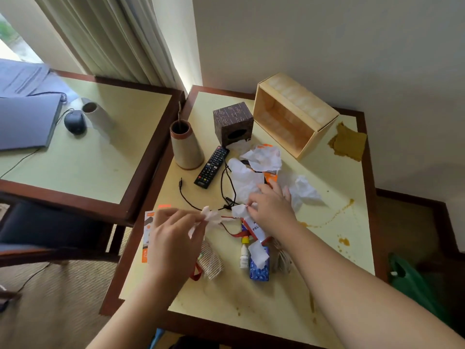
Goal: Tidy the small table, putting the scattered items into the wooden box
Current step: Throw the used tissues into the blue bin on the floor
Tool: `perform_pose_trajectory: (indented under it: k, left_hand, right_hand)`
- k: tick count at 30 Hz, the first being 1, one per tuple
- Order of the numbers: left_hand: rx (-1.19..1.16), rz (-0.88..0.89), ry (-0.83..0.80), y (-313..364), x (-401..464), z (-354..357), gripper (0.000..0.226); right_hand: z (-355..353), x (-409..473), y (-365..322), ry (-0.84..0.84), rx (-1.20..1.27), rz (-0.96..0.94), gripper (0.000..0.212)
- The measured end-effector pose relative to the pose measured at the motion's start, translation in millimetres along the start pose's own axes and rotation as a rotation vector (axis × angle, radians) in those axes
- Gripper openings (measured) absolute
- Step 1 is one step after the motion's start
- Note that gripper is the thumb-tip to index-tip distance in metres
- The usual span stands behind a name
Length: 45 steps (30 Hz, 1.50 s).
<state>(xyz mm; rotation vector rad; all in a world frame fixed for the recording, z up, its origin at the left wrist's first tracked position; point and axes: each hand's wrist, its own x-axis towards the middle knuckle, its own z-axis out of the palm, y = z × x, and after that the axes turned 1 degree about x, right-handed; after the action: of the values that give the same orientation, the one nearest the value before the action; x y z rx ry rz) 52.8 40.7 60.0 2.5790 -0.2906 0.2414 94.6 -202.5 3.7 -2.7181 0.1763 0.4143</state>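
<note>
The wooden box (293,114) lies on its side at the back of the small table (327,172), its opening facing me. My left hand (173,238) pinches a crumpled white tissue (211,217) above the table's front left. My right hand (271,207) grips another small white tissue (240,210) near the middle. Larger crumpled tissues (261,157) and one more tissue (304,190) lie beyond my hands. A black remote (211,167), a black cable (226,187), a dropper bottle (244,255), a blue tissue pack (259,265) and a red lanyard card (256,229) are scattered about.
A dark patterned cube box (233,122) and a tall clay vase (186,144) stand at the table's back left. A yellow cloth (348,142) lies right of the wooden box. Brown spill marks (337,215) stain the right side. A second table (75,152) with a laptop is to the left.
</note>
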Motion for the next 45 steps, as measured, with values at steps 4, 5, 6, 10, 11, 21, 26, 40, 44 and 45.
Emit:
perform_pose_trajectory:
  k: [4,5,6,10,11,21,26,40,44,45]
  left_hand:
    - [0.02,0.007,-0.003,5,-30,-19,0.017]
    - [0.024,0.009,-0.014,3,-35,-21,0.018]
    - [0.027,0.011,-0.026,2,-39,-21,0.019]
    - [0.014,-0.004,-0.058,-3,-53,-22,0.019]
    - [0.013,-0.009,-0.06,-4,-54,-22,0.019]
    - [0.019,-0.074,-0.008,-9,-77,-25,0.019]
    - [0.045,-0.145,0.079,-24,-105,-36,0.018]
    - [0.086,-0.515,0.31,-157,-226,-112,0.014]
    - [0.068,-0.599,0.31,-212,-259,-121,0.012]
    - [0.062,-0.63,0.293,-227,-266,-120,0.011]
  right_hand:
    - [5,12,4,-0.024,-0.211,-0.06,0.018]
    - [6,13,5,-0.003,-0.265,-0.087,0.018]
    - [7,13,8,0.021,-0.317,-0.115,0.017]
    - [11,12,20,0.089,-0.459,-0.19,0.015]
    - [11,11,24,0.102,-0.457,-0.194,0.015]
    - [11,-52,10,0.593,0.046,-0.246,0.008]
    - [24,-94,-32,0.647,0.108,-0.483,0.011]
    - [113,-154,-205,0.327,0.248,-0.94,0.012]
    - [163,-173,-254,0.254,0.232,-0.979,0.011]
    - [178,-178,-264,0.231,0.222,-0.985,0.011]
